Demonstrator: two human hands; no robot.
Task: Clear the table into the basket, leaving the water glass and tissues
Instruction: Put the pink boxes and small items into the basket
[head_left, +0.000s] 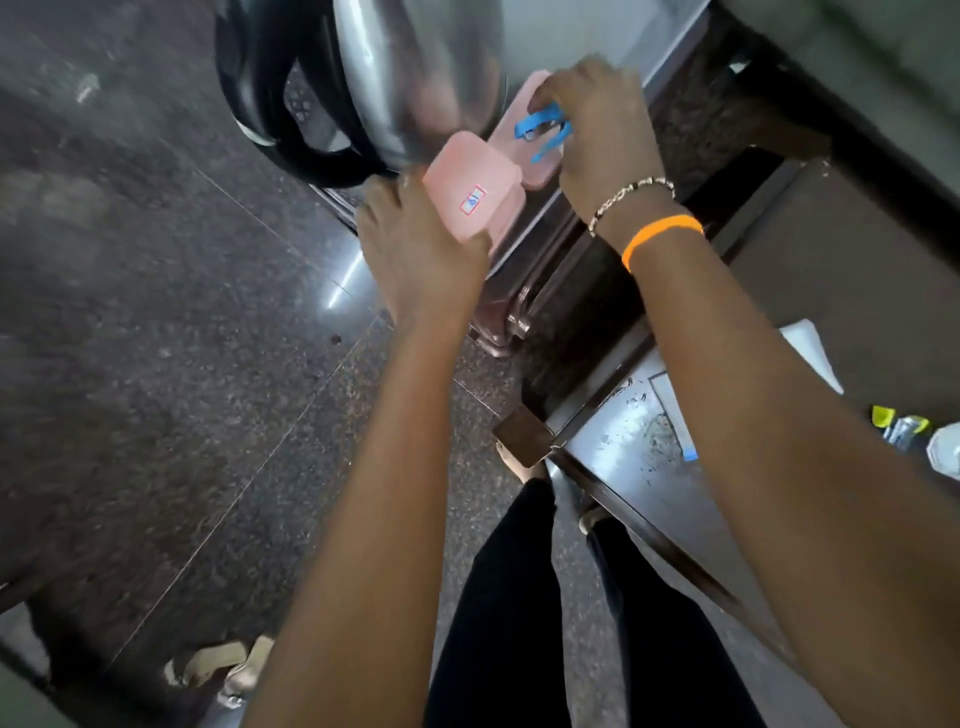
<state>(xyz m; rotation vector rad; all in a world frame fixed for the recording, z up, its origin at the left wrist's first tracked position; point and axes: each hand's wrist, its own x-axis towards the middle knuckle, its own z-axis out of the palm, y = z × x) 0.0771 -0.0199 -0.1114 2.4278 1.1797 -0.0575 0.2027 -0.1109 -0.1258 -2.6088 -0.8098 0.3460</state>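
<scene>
My left hand (415, 254) grips a pink plastic lid (470, 184) with a small red-edged sticker and holds it tilted beside a pink box (535, 169). My right hand (602, 130) reaches over that box, and its fingers pinch a blue strap-like piece (540, 130) lying in or on it. A steel kettle (415, 73) with a black handle (260, 98) looms right behind the lid, blurred. I cannot make out a basket. At the right edge stands a clear water glass (948, 452), and a white tissue (810, 348) shows past my right forearm.
A dark table top (872, 234) and a scratched steel surface (623, 441) run along the right. A small yellow-capped item (901, 423) lies near the glass. Dark speckled floor (156, 312) fills the left, with my legs and feet below.
</scene>
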